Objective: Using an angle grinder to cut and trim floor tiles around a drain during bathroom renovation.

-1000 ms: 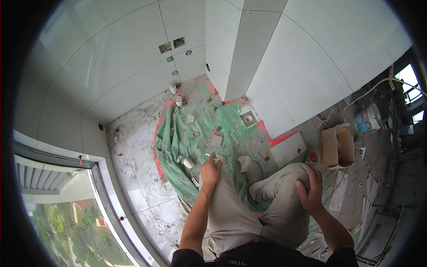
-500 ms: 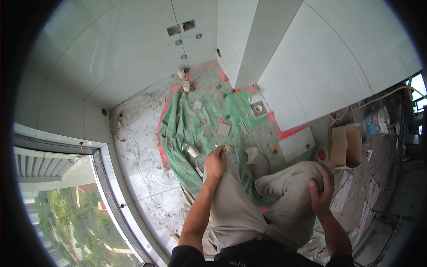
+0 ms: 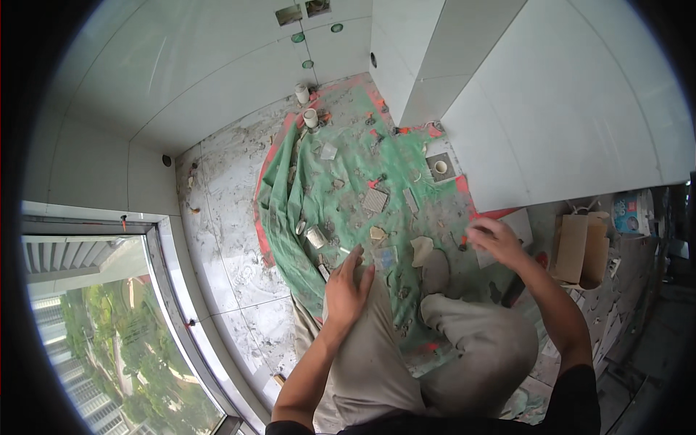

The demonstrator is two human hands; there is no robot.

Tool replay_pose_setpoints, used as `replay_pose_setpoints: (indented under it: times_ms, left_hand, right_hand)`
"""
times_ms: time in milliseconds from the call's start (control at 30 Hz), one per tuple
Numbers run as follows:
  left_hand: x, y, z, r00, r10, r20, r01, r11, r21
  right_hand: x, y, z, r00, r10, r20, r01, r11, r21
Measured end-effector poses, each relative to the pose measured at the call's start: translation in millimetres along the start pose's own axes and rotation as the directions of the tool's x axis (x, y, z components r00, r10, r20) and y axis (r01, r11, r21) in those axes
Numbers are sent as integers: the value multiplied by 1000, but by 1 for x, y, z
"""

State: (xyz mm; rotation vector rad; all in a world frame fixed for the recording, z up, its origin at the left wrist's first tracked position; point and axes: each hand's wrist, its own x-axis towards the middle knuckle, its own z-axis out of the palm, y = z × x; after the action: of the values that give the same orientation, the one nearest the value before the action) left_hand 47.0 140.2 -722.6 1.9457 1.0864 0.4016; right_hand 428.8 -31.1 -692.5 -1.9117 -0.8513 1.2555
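My left hand rests spread on my knee; my right hand, seemingly empty, reaches out; loose debris on the green floor sheet could slip underfoot.

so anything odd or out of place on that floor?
Yes. The green sheet lies rumpled, folded at its left edge, and strewn with debris: a small square tile piece, a pale broken shard and short white pipe stubs. The floor tiles beside it are smeared with grey residue.
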Motion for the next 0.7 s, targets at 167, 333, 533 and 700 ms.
replay_pose_setpoints:
  times_ms: [167,333,533,700]
  left_hand:
    - [-23,22,-26,998,-64,11,64,998,24]
    - [-37,22,-49,993,-112,-37,117,983,142]
    - [-43,21,-53,969,-234,-77,245,951,187]
    - [-52,17,-50,954,-273,-123,292,940,179]
  right_hand:
    - [170,116,49,996,-88,-30,72,934,-350]
    - [252,165,114,917,-269,-295,67,832,-551]
    - [257,157,188,885,-290,-363,123,900,-419]
    - [258,98,161,925,-377,54,381,911,-156]
